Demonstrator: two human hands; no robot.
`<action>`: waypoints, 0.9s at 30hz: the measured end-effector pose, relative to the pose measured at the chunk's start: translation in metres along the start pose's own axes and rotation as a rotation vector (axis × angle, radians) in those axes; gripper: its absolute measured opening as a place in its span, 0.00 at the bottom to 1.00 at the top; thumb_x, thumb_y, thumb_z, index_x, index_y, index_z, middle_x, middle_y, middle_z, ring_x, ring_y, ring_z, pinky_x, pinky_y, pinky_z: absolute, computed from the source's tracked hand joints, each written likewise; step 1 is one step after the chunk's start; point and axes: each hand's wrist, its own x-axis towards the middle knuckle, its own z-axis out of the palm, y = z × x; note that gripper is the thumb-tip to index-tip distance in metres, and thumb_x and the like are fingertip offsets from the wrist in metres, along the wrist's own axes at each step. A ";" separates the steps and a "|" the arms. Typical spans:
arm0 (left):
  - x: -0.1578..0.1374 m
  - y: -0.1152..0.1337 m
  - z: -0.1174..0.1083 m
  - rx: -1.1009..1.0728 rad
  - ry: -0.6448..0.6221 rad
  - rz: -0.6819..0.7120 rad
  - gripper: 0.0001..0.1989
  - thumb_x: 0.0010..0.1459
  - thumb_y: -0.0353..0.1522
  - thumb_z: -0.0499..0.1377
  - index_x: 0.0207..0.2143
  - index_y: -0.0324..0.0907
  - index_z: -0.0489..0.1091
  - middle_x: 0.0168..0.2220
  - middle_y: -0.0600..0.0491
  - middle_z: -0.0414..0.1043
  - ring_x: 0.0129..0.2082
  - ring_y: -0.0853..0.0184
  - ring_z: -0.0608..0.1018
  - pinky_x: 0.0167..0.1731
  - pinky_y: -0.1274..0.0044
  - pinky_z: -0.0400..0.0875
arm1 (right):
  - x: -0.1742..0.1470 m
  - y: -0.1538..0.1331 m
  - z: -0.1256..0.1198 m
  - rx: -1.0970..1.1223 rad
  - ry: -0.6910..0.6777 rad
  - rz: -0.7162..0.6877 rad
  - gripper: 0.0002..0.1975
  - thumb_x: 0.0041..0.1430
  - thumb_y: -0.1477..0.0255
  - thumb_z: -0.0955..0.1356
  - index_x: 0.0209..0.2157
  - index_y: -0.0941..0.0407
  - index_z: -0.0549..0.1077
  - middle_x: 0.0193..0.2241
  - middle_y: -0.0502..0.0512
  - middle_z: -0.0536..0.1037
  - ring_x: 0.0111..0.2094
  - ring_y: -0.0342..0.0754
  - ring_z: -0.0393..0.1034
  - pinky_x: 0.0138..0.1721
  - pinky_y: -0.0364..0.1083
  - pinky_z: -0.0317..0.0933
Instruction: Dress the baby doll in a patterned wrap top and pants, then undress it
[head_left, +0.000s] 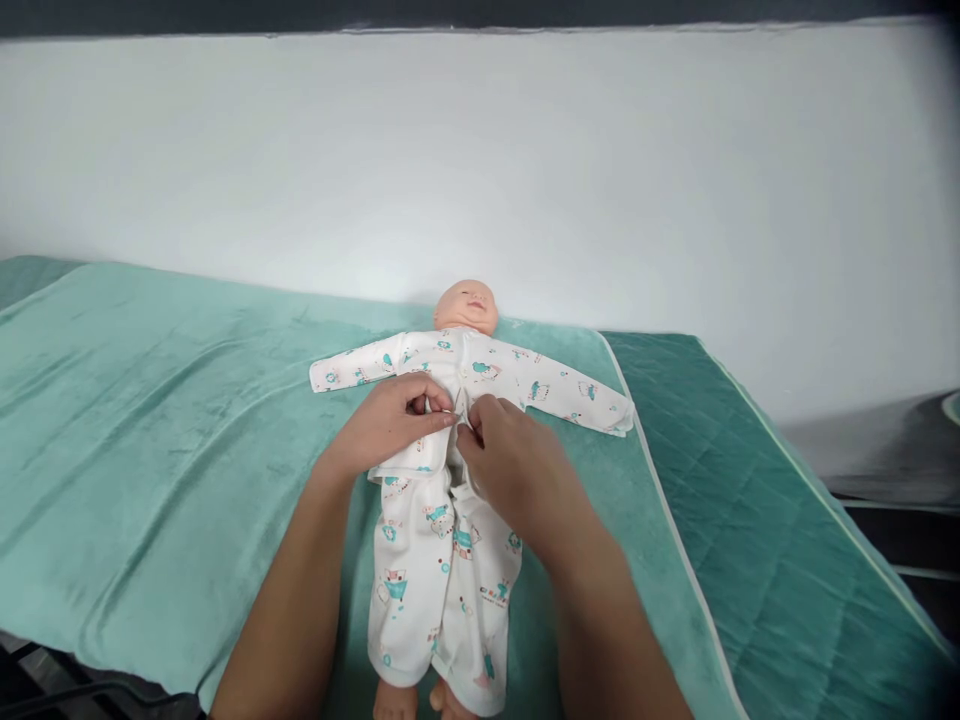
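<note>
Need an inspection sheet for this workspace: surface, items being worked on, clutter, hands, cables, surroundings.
Surface: light green blanket, creased at left; darker quilted mat showing at right.
Items: doll face up, head towards the wall; printed white shirt on, sleeves spread, front parted low down; matching pants on, feet bare.
Clutter: nothing seen on the blanket besides the doll and its clothes.
Hands: left hand pinching the shirt's front; right hand curled beside it, its hold hidden.
Cables: dark line at lower left, possibly a cable; can't confirm.
Surroundings: white wall behind.
</note>
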 end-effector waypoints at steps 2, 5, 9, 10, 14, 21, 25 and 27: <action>-0.001 0.001 -0.001 0.016 -0.022 -0.021 0.06 0.58 0.35 0.62 0.30 0.43 0.73 0.30 0.57 0.68 0.28 0.72 0.65 0.28 0.77 0.60 | 0.000 0.004 -0.002 0.030 -0.019 -0.025 0.13 0.67 0.73 0.60 0.27 0.52 0.56 0.28 0.50 0.70 0.26 0.45 0.57 0.28 0.46 0.44; -0.002 0.001 -0.002 0.009 -0.026 -0.043 0.08 0.59 0.37 0.61 0.30 0.42 0.71 0.26 0.58 0.65 0.26 0.72 0.63 0.26 0.77 0.57 | 0.003 0.009 -0.004 0.119 -0.019 -0.069 0.15 0.66 0.71 0.61 0.24 0.53 0.55 0.23 0.48 0.67 0.24 0.44 0.53 0.28 0.46 0.43; -0.002 -0.001 -0.002 -0.081 -0.002 -0.024 0.10 0.59 0.39 0.62 0.30 0.41 0.71 0.28 0.57 0.66 0.27 0.72 0.65 0.27 0.78 0.59 | 0.008 0.021 0.000 0.426 -0.031 -0.063 0.17 0.63 0.68 0.64 0.22 0.53 0.56 0.19 0.45 0.62 0.23 0.43 0.54 0.27 0.45 0.46; -0.002 -0.003 -0.002 -0.109 0.009 -0.018 0.11 0.59 0.40 0.62 0.31 0.41 0.70 0.28 0.57 0.67 0.27 0.72 0.65 0.28 0.78 0.59 | 0.008 0.024 0.001 0.516 -0.030 -0.040 0.16 0.62 0.66 0.64 0.22 0.53 0.58 0.19 0.44 0.62 0.23 0.42 0.54 0.26 0.44 0.48; 0.001 -0.011 -0.004 -0.266 0.088 -0.046 0.11 0.59 0.40 0.62 0.31 0.42 0.69 0.27 0.57 0.65 0.25 0.73 0.64 0.26 0.78 0.58 | 0.007 0.029 0.011 0.640 0.120 -0.058 0.09 0.59 0.66 0.67 0.29 0.53 0.64 0.22 0.43 0.64 0.23 0.42 0.57 0.27 0.43 0.52; 0.007 -0.023 -0.007 -0.532 0.190 -0.061 0.13 0.58 0.41 0.64 0.30 0.40 0.69 0.27 0.56 0.65 0.26 0.74 0.65 0.28 0.80 0.60 | 0.004 0.020 0.021 0.192 0.236 -0.307 0.05 0.59 0.76 0.65 0.38 0.53 0.70 0.35 0.47 0.73 0.26 0.40 0.62 0.28 0.42 0.50; 0.009 -0.026 -0.007 -0.604 0.194 -0.101 0.14 0.57 0.41 0.65 0.30 0.40 0.69 0.26 0.57 0.64 0.25 0.75 0.64 0.27 0.80 0.60 | 0.004 0.022 0.024 0.092 0.274 -0.387 0.09 0.62 0.75 0.65 0.44 0.52 0.71 0.42 0.50 0.73 0.31 0.41 0.66 0.26 0.43 0.49; 0.009 -0.026 -0.006 -0.610 0.194 -0.109 0.14 0.56 0.40 0.65 0.30 0.40 0.69 0.26 0.58 0.64 0.24 0.75 0.63 0.26 0.81 0.59 | 0.005 0.023 0.027 0.053 0.294 -0.444 0.10 0.64 0.76 0.64 0.44 0.51 0.72 0.42 0.51 0.73 0.35 0.43 0.67 0.27 0.43 0.50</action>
